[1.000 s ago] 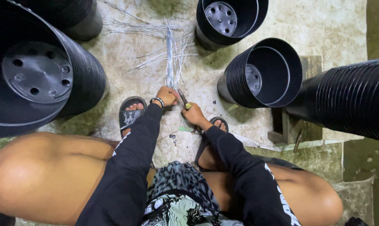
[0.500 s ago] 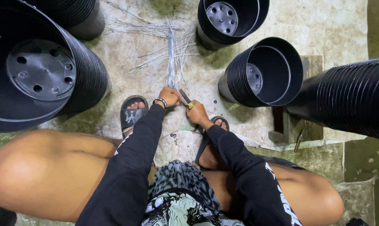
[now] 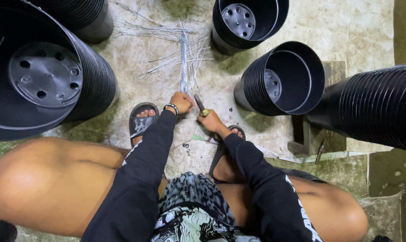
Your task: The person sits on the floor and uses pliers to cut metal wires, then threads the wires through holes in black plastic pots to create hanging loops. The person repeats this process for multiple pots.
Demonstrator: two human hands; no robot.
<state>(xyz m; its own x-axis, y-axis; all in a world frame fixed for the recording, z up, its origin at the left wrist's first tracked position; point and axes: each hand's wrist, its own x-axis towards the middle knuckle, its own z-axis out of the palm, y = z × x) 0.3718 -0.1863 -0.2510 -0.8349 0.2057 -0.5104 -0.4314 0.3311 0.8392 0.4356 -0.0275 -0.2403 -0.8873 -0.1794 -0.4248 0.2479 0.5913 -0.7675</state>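
From the head camera I see my left hand (image 3: 180, 101) just above centre frame, closed around the near end of a wire bundle (image 3: 183, 62) that runs straight up toward the top of the frame. My right hand (image 3: 210, 120) sits just to its right, fingers wrapped around a small tool (image 3: 199, 104) whose tip angles up to the left, close beside the left hand. Compared with half a second ago the hands have barely moved; the tool seems to sit a touch nearer the bundle. I judge the wire work at the gripped end is under way. Loose wires (image 3: 153, 31) fan across the upper-left floor, and black pots (image 3: 281, 78) ring the spot.
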